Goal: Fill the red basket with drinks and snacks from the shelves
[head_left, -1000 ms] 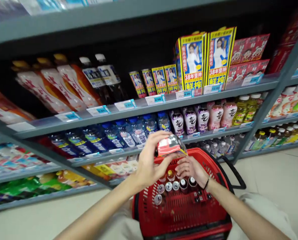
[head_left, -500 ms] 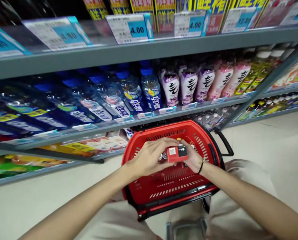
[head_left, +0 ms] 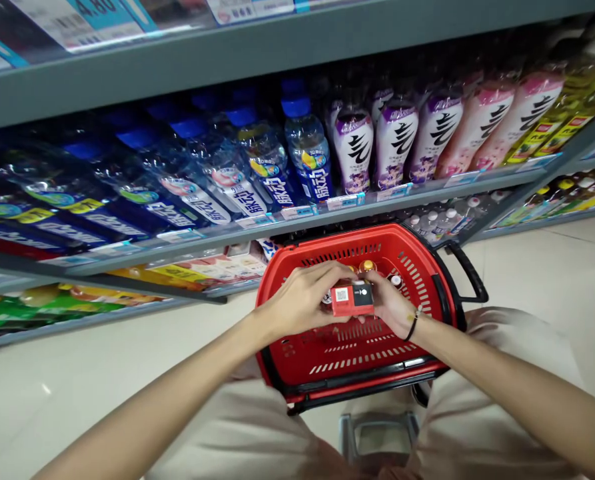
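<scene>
Both hands hold a small red-and-black box (head_left: 352,301) over a red shopping basket (head_left: 322,387). My left hand (head_left: 307,300) wraps round its left side, the fingers curled over the far edge. On the box's right side, my right hand (head_left: 391,305) grips with fingers closed; a dark band circles that wrist. A white square code shows on the box's near face. Beyond the hands, bottles with an orange cap (head_left: 368,266) and a white cap (head_left: 396,281) stand in the basket, partly hidden by my fingers.
Shelves run across the front, with blue-capped drink bottles (head_left: 308,150), purple-and-white bottles (head_left: 354,147) and pink bottles (head_left: 520,123). The basket's black handle (head_left: 470,273) sticks out to the right. A grey metal frame (head_left: 377,427) stands on the floor between my legs.
The view has dipped and come closer to the shelves, so the upper price tags have mostly left the picture. Both hands still hold the box, and more of the bottle caps shows.
</scene>
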`<action>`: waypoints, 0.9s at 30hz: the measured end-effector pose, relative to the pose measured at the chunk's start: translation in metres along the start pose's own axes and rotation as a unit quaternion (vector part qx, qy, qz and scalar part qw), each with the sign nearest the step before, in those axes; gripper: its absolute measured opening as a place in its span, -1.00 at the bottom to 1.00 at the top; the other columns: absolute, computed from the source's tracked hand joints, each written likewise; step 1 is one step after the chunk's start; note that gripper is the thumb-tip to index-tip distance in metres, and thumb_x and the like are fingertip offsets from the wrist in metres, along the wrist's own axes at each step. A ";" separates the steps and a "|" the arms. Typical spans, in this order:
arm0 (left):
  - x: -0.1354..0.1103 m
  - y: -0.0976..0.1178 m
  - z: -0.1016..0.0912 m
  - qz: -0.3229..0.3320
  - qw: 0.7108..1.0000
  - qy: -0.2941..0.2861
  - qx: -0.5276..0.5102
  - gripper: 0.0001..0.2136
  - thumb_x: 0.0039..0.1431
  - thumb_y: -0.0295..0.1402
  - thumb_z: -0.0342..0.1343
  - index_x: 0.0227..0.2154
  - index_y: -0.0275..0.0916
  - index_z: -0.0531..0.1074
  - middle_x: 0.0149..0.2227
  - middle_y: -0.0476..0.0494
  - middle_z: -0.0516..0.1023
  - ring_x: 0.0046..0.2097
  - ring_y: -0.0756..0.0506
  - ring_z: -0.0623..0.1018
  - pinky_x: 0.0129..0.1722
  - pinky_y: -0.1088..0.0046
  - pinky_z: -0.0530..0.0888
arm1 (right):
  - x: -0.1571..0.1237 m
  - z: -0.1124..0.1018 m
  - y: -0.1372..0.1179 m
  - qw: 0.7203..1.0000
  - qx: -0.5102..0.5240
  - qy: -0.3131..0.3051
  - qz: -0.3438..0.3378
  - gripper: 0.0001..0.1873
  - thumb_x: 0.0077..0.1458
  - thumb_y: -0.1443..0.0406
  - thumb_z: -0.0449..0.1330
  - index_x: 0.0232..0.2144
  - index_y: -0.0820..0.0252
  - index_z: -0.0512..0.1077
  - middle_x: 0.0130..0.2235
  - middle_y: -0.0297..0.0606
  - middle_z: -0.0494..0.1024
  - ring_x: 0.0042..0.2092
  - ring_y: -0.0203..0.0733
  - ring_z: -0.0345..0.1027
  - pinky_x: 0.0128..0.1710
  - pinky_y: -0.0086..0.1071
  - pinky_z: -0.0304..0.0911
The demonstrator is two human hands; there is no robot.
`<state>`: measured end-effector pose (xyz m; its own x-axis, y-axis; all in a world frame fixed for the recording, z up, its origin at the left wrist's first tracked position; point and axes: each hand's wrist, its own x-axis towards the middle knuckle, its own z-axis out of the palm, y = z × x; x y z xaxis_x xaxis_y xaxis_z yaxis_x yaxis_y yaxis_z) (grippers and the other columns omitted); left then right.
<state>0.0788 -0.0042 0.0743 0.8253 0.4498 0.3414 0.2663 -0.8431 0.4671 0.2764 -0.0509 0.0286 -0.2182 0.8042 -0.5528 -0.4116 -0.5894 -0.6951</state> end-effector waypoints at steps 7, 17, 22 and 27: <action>0.001 0.003 -0.003 0.001 1.000 -0.003 -0.009 -0.60 0.30 -0.26 0.30 0.13 -0.25 0.40 0.04 -0.30 0.62 0.03 -0.23 0.66 -0.01 0.21 0.61 | 0.002 0.000 -0.001 1.000 -0.018 0.005 -0.005 -0.73 0.41 0.20 -0.04 -0.23 0.20 0.37 -0.51 -0.36 0.49 -0.60 -0.27 0.34 -0.64 -0.45 0.29; 0.000 0.007 -0.005 -0.166 0.933 0.123 -0.296 -0.59 0.11 -0.25 0.47 -0.03 -0.23 0.51 -0.14 -0.10 0.68 -0.18 -0.08 0.67 -0.15 0.46 0.62 | -0.005 0.003 0.000 0.988 -0.002 -0.117 0.096 -0.16 0.47 -0.01 -0.48 -0.19 0.34 0.48 -0.43 -0.04 0.62 -0.67 -0.21 0.39 -0.72 -0.46 0.20; 0.001 -0.004 -0.005 -0.203 0.918 0.123 -0.319 -0.49 0.11 -0.27 0.45 0.11 -0.21 0.49 0.04 -0.20 0.66 -0.01 -0.15 0.67 0.03 0.32 0.63 | -0.007 0.006 0.001 0.992 0.049 -0.088 0.076 -0.31 0.50 0.06 -0.34 -0.25 0.31 0.47 -0.40 -0.10 0.61 -0.66 -0.28 0.34 -0.73 -0.48 0.13; 0.002 -0.001 -0.005 -0.257 0.895 0.104 -0.349 -0.26 -0.01 -0.30 0.52 0.24 -0.23 0.38 0.08 -0.25 0.63 0.03 -0.17 0.67 0.12 0.21 0.61 | -0.007 0.005 0.006 0.990 0.118 -0.075 0.027 -0.66 0.45 0.19 -0.05 -0.23 0.20 0.46 -0.43 -0.29 0.57 -0.53 -0.24 0.44 -0.69 -0.47 0.23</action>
<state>0.0773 -0.0012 0.0787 0.5533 0.8318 0.0446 0.1489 -0.1515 0.9772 0.2713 -0.0592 0.0305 -0.3678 0.7846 -0.4992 -0.5877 -0.6121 -0.5291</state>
